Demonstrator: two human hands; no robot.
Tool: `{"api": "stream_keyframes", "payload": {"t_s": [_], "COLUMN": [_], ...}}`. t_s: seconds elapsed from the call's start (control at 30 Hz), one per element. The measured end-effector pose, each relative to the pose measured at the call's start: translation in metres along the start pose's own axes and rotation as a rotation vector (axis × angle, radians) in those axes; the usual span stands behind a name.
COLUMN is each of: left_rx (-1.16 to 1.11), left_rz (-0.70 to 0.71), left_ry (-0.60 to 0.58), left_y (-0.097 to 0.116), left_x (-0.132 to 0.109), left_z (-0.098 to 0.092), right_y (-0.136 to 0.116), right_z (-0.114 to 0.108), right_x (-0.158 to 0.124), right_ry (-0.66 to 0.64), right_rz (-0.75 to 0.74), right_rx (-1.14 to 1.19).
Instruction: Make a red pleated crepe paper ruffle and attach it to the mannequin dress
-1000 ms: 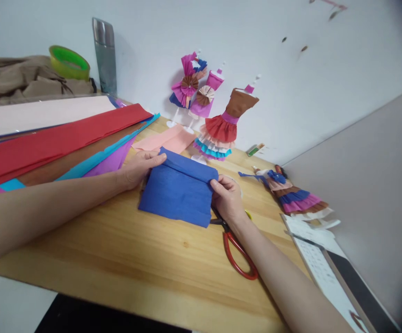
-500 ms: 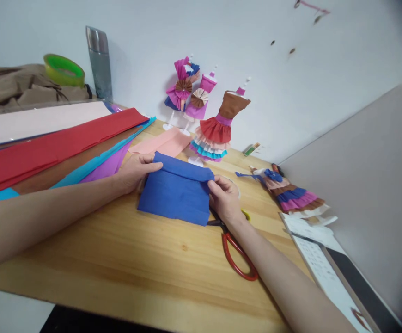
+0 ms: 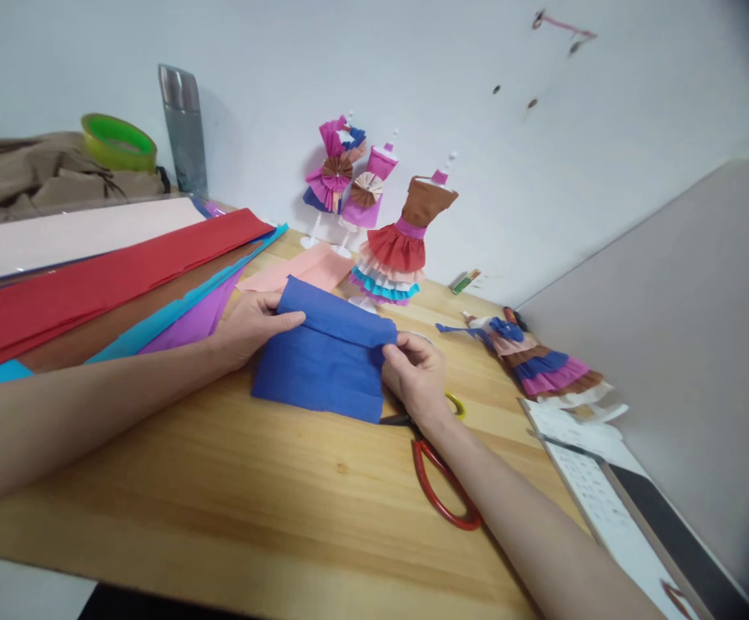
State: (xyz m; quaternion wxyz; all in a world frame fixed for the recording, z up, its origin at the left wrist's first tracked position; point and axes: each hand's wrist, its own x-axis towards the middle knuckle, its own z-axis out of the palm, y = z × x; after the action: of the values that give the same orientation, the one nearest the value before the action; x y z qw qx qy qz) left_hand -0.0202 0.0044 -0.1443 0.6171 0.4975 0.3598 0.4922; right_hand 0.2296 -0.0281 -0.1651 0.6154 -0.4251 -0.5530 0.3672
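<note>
A blue crepe-like sheet (image 3: 323, 370) is held above the wooden table, its top part folded over in a band. My left hand (image 3: 251, 327) pinches the sheet's upper left corner, thumb lying on the fold and fingers behind. At the right end of the fold, my right hand (image 3: 417, 370) grips the edge between thumb and fingers. Scissors with red and yellow handles (image 3: 436, 482) lie under my right wrist, blades partly hidden. Just behind the sheet is a flat peach piece (image 3: 300, 268).
Red (image 3: 109, 280), white, brown, turquoise and purple sheets lie at the left. Small dress forms (image 3: 423, 207) stand by the wall near a bottle (image 3: 184, 138). A green tape roll (image 3: 120, 142) rests on brown cloth. A ruffled dress (image 3: 535, 362) lies right, beside a white board (image 3: 581, 465).
The folded band of the blue sheet looks wider, with its top edge raised at the left. Both hands still hold the sheet. The view has shifted slightly.
</note>
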Motion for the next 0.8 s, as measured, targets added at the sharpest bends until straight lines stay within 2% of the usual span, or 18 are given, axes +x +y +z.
{"api": "stream_keyframes", "payload": {"t_s": [0.17, 0.5, 0.8], "left_rx": [0.026, 0.029, 0.04], "left_rz": [0.03, 0.086, 0.063], "left_ry": [0.04, 0.036, 0.021], "left_y": [-0.0029, -0.0074, -0.0014], "left_x": [0.0018, 0.0046, 0.0024], "left_z": [-0.0019, -0.0036, -0.0003], "right_y": [0.0028, 0.0048, 0.0013], "right_z": [0.0006, 0.0018, 0.0022], "right_x": [0.0022, 0.0049, 0.0056], "right_ry": [0.059, 0.016, -0.05], "right_rz": [0.044, 0.029, 0.116], "right_rx": [0.008, 0.048, 0.139]}}
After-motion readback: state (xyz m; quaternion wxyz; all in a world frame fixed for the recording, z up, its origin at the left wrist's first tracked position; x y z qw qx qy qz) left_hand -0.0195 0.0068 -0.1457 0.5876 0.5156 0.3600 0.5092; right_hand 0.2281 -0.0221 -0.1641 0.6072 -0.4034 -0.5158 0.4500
